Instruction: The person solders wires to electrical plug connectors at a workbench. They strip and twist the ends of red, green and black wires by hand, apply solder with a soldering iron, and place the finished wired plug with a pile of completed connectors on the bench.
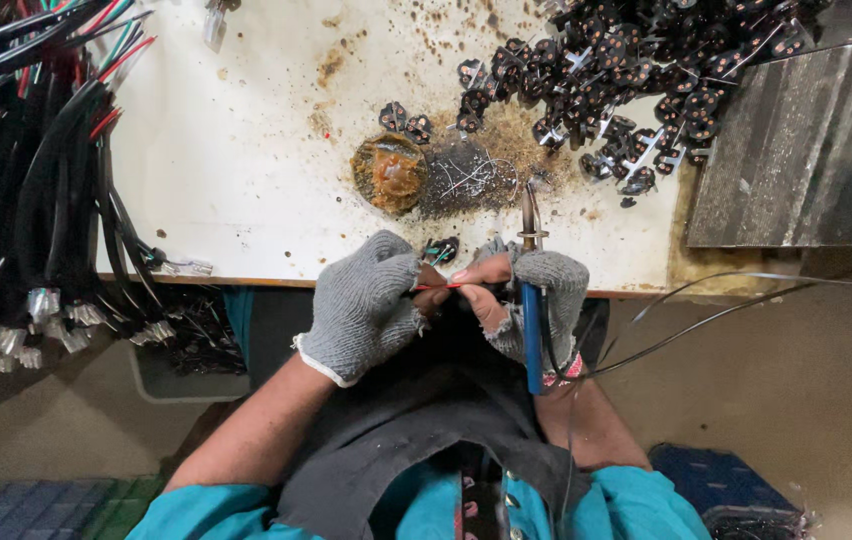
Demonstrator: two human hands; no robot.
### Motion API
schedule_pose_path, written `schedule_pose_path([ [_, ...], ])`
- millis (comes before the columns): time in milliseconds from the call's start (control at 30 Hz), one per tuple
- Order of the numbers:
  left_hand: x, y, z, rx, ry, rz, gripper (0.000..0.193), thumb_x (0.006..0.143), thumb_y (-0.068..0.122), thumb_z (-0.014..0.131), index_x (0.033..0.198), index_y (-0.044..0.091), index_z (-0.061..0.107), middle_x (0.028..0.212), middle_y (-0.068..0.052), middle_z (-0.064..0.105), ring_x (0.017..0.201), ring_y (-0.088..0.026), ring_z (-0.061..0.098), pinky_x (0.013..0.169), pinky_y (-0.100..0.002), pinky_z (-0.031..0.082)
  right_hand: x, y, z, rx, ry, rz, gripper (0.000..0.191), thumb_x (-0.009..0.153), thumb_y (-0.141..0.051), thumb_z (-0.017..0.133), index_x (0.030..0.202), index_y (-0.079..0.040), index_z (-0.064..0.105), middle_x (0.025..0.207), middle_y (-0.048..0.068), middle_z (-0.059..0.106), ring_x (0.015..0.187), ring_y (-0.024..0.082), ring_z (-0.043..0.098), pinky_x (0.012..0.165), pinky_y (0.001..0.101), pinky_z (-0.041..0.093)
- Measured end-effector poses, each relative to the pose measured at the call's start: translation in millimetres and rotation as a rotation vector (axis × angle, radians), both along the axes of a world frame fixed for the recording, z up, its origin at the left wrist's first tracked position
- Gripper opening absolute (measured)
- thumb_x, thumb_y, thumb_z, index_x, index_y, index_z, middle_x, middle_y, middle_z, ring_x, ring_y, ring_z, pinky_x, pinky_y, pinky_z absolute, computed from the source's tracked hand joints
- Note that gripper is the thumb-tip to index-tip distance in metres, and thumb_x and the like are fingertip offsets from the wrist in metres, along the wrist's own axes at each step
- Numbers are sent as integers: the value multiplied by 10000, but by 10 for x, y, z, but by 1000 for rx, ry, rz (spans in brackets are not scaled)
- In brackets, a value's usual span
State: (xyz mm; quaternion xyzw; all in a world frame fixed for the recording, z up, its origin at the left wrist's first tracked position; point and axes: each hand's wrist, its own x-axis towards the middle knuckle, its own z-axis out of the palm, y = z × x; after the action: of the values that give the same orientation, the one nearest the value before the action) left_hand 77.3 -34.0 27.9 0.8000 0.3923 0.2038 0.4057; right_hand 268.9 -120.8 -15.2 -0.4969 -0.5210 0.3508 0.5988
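Note:
My left hand (361,305), in a grey knit glove, pinches a thin red wire (436,287) at the table's front edge. My right hand (531,295), in a fingerless grey glove, grips a blue-handled soldering iron (531,330) whose metal tip (529,210) points away over the table; its fingers also touch the red wire. A small black plug piece (441,248) lies just beyond the two hands.
A white stained table (246,150) holds an amber flux lump (389,172), solder scraps (471,178) and a pile of several black plug pieces (626,80). Bundles of black cables (36,200) hang at left. A grey block (796,150) sits at right.

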Motion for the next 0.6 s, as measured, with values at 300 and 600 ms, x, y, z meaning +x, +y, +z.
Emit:
schedule_pose_path([
  [300,1,-20,-9,42,2,-7,108,883,264,774,895,186,701,875,-58,631,737,-275,663,616,-402,504,101,41,122,-160,-257,34,101,889,-27,742,967,-75,700,866,104,761,818,226,769,777,337,606],
  [600,2,-22,-39,72,9,-20,101,899,255,733,915,169,681,882,-78,618,762,-307,654,636,-430,500,41,48,270,-329,-240,-92,46,867,-74,732,831,-45,722,820,79,758,741,178,732,698,310,584],
])
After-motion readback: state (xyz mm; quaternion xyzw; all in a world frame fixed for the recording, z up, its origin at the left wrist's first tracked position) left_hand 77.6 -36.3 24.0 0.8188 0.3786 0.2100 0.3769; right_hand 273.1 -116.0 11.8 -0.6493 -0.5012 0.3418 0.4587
